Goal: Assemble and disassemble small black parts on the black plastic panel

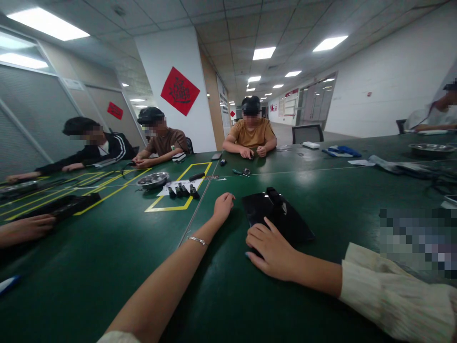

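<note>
A glossy black flat plate (296,227) with a short black upright piece (274,196), like a monitor stand base, lies tilted in outline on the green table ahead of me. My right hand (273,250) rests at its near edge, fingers apart, the index finger stretched over the plate and the thumb off to the side near the table. To the left of the plate, apart from it, my left hand (223,207) lies on the table with its fingers curled in. Nothing shows in the left hand, though its palm is hidden.
Several small black cylindrical parts (183,191) stand on white paper inside yellow tape, beside a metal bowl (153,180). Pliers (241,173) lie farther ahead. A co-worker's hand (26,229) touches a black tray (67,207) at left. Other people sit around the green table (143,267).
</note>
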Tool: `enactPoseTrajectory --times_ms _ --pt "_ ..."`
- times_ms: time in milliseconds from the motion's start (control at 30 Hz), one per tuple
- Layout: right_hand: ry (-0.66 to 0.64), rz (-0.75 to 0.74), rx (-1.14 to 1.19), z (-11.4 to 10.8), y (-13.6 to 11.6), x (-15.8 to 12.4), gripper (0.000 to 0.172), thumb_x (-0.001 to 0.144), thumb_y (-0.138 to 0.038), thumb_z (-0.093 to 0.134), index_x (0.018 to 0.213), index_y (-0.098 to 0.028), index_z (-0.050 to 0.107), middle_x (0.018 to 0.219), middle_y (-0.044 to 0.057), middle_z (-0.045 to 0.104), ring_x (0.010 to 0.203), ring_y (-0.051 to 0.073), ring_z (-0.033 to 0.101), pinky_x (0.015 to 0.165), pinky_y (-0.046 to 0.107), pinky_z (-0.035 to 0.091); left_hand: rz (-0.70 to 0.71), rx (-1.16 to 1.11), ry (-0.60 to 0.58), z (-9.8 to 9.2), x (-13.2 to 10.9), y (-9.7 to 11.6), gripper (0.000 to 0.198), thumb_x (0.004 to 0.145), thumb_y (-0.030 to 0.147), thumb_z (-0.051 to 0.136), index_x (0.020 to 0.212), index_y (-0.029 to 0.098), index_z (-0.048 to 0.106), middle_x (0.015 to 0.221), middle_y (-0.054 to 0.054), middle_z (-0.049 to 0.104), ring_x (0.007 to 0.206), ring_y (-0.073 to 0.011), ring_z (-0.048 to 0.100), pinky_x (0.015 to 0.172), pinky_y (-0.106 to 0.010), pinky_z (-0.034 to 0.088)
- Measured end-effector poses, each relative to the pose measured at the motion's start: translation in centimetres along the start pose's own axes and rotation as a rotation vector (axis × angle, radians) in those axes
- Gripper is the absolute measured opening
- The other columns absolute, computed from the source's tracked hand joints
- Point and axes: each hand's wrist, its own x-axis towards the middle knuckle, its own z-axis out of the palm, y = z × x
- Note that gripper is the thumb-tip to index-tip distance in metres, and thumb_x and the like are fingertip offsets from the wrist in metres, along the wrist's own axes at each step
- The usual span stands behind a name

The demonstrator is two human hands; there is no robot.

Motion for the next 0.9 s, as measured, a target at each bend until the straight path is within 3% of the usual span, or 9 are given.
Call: enactPoseTrajectory --times_ms 133,267,567,900 --pt "0.07 0.21 -0.071 0.7 2.5 0.5 0.035 0.086 -0.037 0.042 0.113 -0.02 0.055 0.123 0.01 0.05 0.121 0.029 0.037 0.104 0.057 0.017 0.003 0.023 -0.009 0.0 0.1 -0.1 0.021 0.072 0.032 0.038 0.062 0.019 0.051 0.042 0.006 0.041 0.042 -0.0098 0.041 0.047 -0.022 0.032" --pt "0.063 0.334 -0.119 1.7 4.7 0.8 0.048 0.087 -0.039 0.037 0.131 -0.022 0.045 0.138 0.013 0.038 0.13 0.036 0.024 0.101 0.064 0.009 -0.006 0.046 -0.029 0.0 0.2 -0.2 0.021 0.073 0.032 0.038 0.063 0.019 0.051 0.043 0.006 0.042 0.042 -0.01 0.042 0.048 -0.022 0.032" --pt "0.055 0.51 -0.109 1.9 9.4 1.0 0.049 0.085 -0.041 0.038 0.131 -0.024 0.046 0.142 0.011 0.033 0.131 0.043 0.019 0.094 0.074 0.002 0.002 0.108 -0.072 -0.2 0.1 -0.5 0.023 0.075 0.034 0.037 0.066 0.019 0.053 0.046 0.005 0.045 0.045 -0.0111 0.044 0.05 -0.023 0.033" --pt "-0.011 0.854 -0.232 -0.9 16.0 0.3 0.049 0.085 -0.038 0.03 0.129 -0.024 0.047 0.141 0.01 0.032 0.128 0.046 0.02 0.089 0.076 0.009 0.03 0.145 -0.093 -0.1 0.3 -0.9 0.025 0.076 0.035 0.038 0.066 0.019 0.054 0.045 0.005 0.046 0.045 -0.0109 0.045 0.051 -0.023 0.033"
